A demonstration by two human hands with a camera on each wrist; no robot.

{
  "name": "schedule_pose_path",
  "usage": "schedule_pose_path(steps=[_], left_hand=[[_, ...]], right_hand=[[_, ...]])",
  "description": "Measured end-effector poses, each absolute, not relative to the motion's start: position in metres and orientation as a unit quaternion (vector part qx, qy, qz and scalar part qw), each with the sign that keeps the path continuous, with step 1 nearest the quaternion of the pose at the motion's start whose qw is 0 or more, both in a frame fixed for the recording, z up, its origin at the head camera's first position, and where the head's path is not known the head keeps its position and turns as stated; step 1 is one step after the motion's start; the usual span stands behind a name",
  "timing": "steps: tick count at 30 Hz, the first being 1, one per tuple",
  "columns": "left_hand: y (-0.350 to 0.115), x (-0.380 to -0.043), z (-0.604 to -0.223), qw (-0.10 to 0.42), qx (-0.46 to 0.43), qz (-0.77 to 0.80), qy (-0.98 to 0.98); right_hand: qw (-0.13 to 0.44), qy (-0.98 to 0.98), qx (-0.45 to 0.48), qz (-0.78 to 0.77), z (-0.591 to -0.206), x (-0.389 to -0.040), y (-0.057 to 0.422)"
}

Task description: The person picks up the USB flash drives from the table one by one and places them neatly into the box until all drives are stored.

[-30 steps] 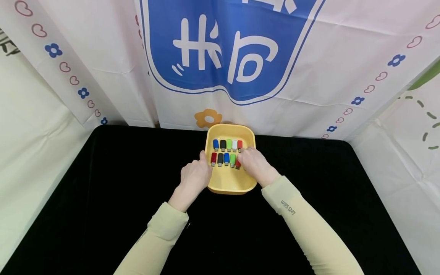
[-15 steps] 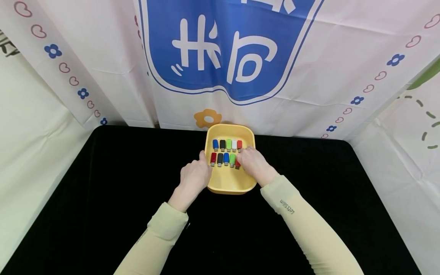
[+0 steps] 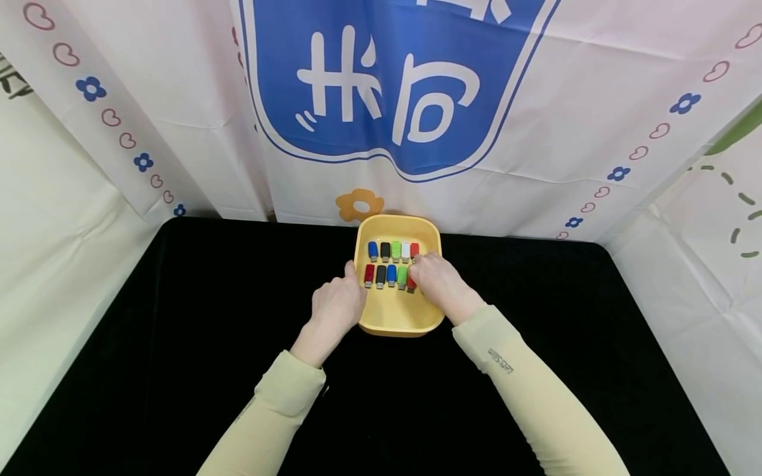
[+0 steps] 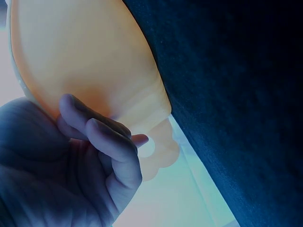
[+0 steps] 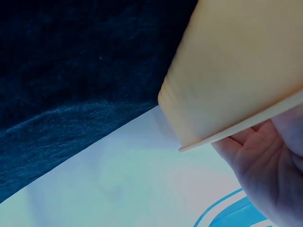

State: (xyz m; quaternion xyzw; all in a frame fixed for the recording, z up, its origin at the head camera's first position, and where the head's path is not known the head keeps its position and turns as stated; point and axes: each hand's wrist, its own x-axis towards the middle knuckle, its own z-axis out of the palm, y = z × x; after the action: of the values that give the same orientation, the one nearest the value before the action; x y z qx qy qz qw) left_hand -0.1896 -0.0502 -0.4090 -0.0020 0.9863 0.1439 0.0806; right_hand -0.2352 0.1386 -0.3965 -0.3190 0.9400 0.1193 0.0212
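A yellow plastic basin (image 3: 400, 320) holds two rows of USB flash drives. The upper row runs blue (image 3: 373, 250), black (image 3: 385, 250), green (image 3: 396, 250), white (image 3: 406, 251) and red (image 3: 415, 250). Below lie dark red (image 3: 370, 275), black (image 3: 381, 276), blue (image 3: 391, 274), green (image 3: 402, 277) and a slightly tilted red USB flash drive (image 3: 411, 285). My left hand (image 3: 337, 303) grips the basin's left rim, with curled fingers (image 4: 113, 142) by the outer wall. My right hand (image 3: 439, 279) reaches over the right rim; its fingertips pinch the lower red drive, hiding its top.
The basin stands at the far edge of a black-covered table (image 3: 250, 284). Directly behind it hangs a white curtain (image 3: 309, 192) with a blue emblem and an orange flower. More white fabric hangs at both sides.
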Motion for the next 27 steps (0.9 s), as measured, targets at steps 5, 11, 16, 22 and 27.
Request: schedule_pose_path(steps=[5,11,16,22,27], left_hand=[[-0.050,-0.190,-0.409,0.082,-0.003,0.146,0.986],[-0.050,-0.189,-0.408,0.088,-0.004,0.143,0.986],[-0.050,-0.189,-0.408,0.092,-0.005,0.145,0.985],[-0.050,-0.189,-0.409,0.085,-0.003,0.148,0.985],[-0.051,-0.191,-0.408,0.086,-0.005,0.147,0.985]], right_hand=[[-0.025,0.942,-0.323,0.091,-0.395,-0.227,0.140],[-0.058,0.948,-0.313,0.025,-0.394,-0.214,0.145],[-0.095,0.948,-0.301,-0.039,-0.389,-0.202,0.151],[-0.123,0.950,-0.269,-0.100,-0.384,-0.186,0.165],[-0.141,0.948,-0.246,-0.143,-0.385,-0.174,0.182]])
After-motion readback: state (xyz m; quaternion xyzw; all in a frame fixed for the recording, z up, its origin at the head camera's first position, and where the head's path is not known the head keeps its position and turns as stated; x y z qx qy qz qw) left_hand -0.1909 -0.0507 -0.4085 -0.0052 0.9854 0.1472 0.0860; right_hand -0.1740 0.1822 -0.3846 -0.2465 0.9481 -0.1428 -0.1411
